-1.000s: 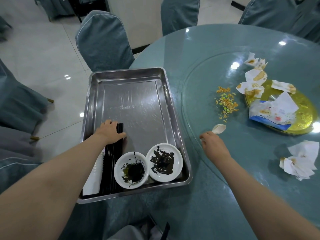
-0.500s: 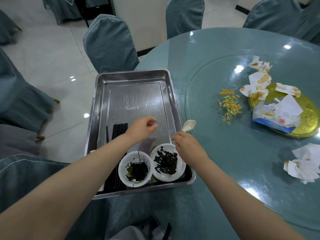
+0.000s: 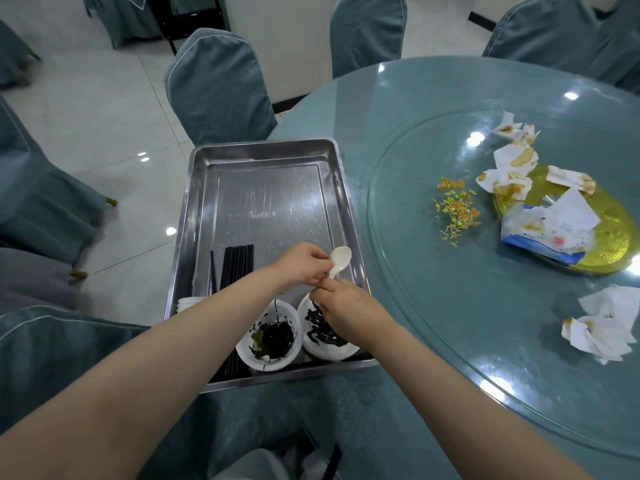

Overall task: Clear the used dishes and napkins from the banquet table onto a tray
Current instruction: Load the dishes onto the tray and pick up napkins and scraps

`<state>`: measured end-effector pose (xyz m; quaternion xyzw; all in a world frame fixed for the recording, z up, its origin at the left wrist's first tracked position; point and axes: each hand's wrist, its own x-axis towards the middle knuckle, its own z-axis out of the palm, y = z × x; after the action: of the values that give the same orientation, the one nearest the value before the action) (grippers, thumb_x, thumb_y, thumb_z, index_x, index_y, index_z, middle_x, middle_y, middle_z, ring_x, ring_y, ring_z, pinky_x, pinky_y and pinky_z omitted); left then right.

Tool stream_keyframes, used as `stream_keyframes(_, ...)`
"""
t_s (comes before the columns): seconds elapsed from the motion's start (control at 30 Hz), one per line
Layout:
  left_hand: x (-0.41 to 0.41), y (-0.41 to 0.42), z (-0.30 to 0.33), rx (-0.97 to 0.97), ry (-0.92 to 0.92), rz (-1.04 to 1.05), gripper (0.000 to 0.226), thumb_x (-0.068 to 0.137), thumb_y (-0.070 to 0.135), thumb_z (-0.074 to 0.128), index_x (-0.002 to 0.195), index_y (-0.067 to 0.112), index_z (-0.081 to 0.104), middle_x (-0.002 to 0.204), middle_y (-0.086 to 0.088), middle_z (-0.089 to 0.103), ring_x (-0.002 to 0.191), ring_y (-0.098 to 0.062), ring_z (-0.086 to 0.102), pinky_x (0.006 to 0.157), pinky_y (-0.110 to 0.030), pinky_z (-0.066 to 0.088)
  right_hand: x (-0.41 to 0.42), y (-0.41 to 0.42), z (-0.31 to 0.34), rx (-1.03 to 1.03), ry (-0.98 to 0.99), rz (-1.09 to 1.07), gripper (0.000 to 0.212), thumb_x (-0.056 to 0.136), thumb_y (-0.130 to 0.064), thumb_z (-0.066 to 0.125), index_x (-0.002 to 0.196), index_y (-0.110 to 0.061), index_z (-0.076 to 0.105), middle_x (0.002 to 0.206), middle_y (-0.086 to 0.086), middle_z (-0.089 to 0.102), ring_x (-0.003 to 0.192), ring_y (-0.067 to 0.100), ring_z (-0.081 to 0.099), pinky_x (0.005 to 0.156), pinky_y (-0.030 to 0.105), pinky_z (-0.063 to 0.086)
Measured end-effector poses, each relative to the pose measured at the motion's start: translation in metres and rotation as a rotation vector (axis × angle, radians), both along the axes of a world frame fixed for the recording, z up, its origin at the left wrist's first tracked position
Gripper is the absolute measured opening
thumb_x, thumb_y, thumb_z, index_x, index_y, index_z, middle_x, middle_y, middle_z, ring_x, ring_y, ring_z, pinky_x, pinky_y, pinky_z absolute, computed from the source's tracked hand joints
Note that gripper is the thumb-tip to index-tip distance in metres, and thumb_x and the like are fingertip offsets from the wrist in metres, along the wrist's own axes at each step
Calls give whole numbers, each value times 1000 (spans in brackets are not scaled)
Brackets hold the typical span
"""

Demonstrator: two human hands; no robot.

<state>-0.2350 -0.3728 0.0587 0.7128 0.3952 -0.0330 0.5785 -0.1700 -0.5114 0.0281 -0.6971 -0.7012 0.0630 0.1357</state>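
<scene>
A person is looking down at a round table under a blue-green cloth, with a steel tray sitting at its near left edge. Both bare hands are meeting over the tray's right side. The right hand is pinching the handle of a white ceramic spoon, whose bowl is pointing up and away. The left hand is curling its fingers round the same handle just beside the right fingertips. Under the hands, two white bowls smeared with dark sauce are standing side by side at the tray's near end, the right one partly hidden by the right wrist. A bundle of black chopsticks is lying lengthwise along the tray's left side, beside a white object half covered by the left forearm. On the glass turntable, scattered food scraps are lying near a gold plate heaped with stained napkins and a torn wrapper. More crumpled napkins are lying well apart at the right. Covered chairs are standing around the table.
</scene>
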Motion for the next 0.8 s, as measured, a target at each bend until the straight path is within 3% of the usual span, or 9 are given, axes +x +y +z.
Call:
stream_keyframes(0.17,1,6,-4,118,87,-41,18,82,4,56,96,-1,67,71,-8,61,63,-17,56,63,-28,51,-3,-2,6,-1,19,33,37,78,0,64,112,-15,66,123,1,61,91,26,60,58,32,50)
stream_keyframes(0.3,-1,18,-6,159,109,-36,18,84,4,57,100,2,66,83,-9,65,70,-17,62,62,-24,54,-3,-9,12,38,187,-37,41,86,-5,53,125,-18,57,137,-2,52,97,27,61,68,38,54)
stream_keyframes(0.43,-8,35,-11,298,182,-132,17,85,10,62,102,14,66,95,-2,67,84,-19,67,76,-34,58,10,-29,8,81,309,-238,40,90,-7,49,126,-22,56,128,-10,54,107,14,57,79,29,52)
stream_keyframes(0.57,-20,47,-19,490,344,-351,19,85,16,61,103,17,67,101,1,67,87,-17,61,77,-30,50,24,-49,0,32,364,-385,33,92,-9,48,122,-21,56,121,-10,56,102,10,56,83,27,50)
stream_keyframes(0.67,-30,50,-26,521,458,-477,20,85,17,59,103,21,67,105,3,67,91,-16,61,80,-29,50,31,-62,-3,3,390,-476,34,93,-10,48,124,-21,56,122,-10,56,98,7,56,82,29,50)
stream_keyframes(0.8,-38,49,-30,517,531,-572,24,85,12,58,105,19,69,105,2,67,93,-17,62,80,-29,53,38,-75,-8,-7,404,-559,37,92,-7,50,126,-18,58,122,-7,58,100,9,57,85,21,44)
